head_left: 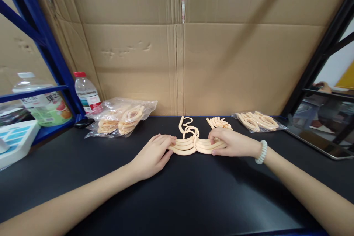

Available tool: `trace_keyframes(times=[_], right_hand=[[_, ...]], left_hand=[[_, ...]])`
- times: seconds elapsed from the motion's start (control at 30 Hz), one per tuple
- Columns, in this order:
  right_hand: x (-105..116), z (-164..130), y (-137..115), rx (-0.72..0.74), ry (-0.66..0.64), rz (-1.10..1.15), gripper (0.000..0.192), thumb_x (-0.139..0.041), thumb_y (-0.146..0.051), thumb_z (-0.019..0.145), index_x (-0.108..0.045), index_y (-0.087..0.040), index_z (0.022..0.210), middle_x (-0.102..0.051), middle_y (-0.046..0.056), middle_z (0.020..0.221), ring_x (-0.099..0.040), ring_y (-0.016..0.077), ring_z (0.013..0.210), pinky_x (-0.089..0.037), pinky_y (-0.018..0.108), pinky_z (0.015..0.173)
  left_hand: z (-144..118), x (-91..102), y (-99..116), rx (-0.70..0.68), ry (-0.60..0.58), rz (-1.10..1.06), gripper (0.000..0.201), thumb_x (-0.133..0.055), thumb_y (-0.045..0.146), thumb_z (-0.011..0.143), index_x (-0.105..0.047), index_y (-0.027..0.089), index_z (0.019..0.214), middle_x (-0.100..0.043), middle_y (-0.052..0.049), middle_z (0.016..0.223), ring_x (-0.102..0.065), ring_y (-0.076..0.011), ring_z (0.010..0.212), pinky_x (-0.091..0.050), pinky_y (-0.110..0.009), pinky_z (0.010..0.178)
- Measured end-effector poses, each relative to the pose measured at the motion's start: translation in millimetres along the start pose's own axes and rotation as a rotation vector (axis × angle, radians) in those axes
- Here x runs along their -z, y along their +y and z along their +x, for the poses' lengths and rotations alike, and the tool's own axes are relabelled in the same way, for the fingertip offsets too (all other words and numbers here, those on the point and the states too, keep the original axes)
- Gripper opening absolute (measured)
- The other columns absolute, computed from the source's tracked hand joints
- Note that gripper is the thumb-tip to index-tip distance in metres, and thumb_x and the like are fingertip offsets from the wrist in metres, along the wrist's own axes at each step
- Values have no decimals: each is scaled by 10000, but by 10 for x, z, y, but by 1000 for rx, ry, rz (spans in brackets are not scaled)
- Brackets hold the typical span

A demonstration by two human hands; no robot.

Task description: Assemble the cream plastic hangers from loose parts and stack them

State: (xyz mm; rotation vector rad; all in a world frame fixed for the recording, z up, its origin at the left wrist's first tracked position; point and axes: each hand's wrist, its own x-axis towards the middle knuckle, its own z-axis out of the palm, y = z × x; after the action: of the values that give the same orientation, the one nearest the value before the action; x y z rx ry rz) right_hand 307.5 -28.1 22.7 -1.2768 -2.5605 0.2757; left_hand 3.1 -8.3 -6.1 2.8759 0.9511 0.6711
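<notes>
- Left hand (155, 154): palm down on the worktop (177, 199), fingers extended and nearly flat, fingertips touching the left end of the hanger stack (193, 145). Pressing, not closed around anything.
- Right hand (231, 142): fingers curled loosely over the right end of the same stack, thumb low at the near edge. Light hold on that end; grip not fully closed. Bead bracelet (261, 152) on the wrist.
- Hanger stack: between both hands, at worktop centre. Long axis left to right, across the view; hooks pointing away, toward the cardboard (177, 62). Both hands equally near, one per end. About four or five nested in the stack; exact count not readable.
- Loose hangers (218, 122): one small cluster just behind the right hand, touching the worktop; count unclear.
- Bags: two. Left bag (121, 118) behind and left of the left hand, well apart from it; right bag (258, 121) behind and right of the right hand. Both with hangers of the same colour inside.
- Bottles: two. Red-capped bottle (86, 94) by the blue frame (52, 55); large bottle (41, 105) on the left shelf.
- Tray (326, 143): one, far right, metal.
</notes>
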Motion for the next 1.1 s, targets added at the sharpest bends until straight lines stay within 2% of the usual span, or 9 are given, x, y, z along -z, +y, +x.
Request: trace_keyframes(times=[0.2, 0.37, 0.5, 0.7, 0.9, 1.1], right_hand=[[7, -10, -23, 5, -14, 14, 226, -674, -340, 750, -553, -186, 864, -596, 57, 921, -531, 206, 865, -423, 329, 778], [144, -41, -7, -24, -10, 45, 196, -652, -289, 745, -571, -178, 885, -620, 62, 932, -559, 201, 841, -437, 321, 763], [256, -76, 79, -57, 42, 64, 60, -549, -221, 788, -582, -172, 795, -626, 44, 797, -573, 170, 727, -447, 287, 677], [255, -95, 125, -159, -39, 76, 45, -566, -210, 764, -582, -168, 759, -571, -3, 628, -527, 130, 574, -406, 241, 544], [244, -77, 105, -162, -91, -1, 380, -755, -397, 657, -627, -162, 927, -522, -19, 673, -482, 132, 593, -357, 250, 536], [232, -71, 126, -155, -97, 5, 358, -718, -408, 714, -638, -157, 957, -514, -21, 667, -468, 124, 582, -344, 246, 541]], left_hand=[[9, 7, -1, -36, 49, -31, 199, -477, 138, 862, -526, 210, 1041, -611, -86, 1158, -553, -232, 1107, -417, -447, 981], [7, 11, 10, -57, 68, -48, 204, -491, 125, 843, -537, 216, 1019, -624, -74, 1118, -569, -232, 1068, -418, -450, 973], [8, 10, 8, -63, 64, -45, 224, -491, 122, 843, -541, 215, 1041, -619, -76, 1135, -565, -233, 1074, -420, -445, 973], [8, 14, 13, -68, 71, -42, 232, -492, 117, 839, -557, 217, 1038, -623, -75, 1132, -571, -235, 1073, -431, -432, 969], [8, 18, 18, -78, 79, -46, 226, -497, 114, 838, -559, 218, 1029, -624, -73, 1137, -563, -229, 1090, -425, -428, 977], [4, 27, 35, -85, 91, -47, 214, -494, 108, 837, -566, 216, 1008, -630, -71, 1118, -567, -224, 1079, -423, -421, 972]])
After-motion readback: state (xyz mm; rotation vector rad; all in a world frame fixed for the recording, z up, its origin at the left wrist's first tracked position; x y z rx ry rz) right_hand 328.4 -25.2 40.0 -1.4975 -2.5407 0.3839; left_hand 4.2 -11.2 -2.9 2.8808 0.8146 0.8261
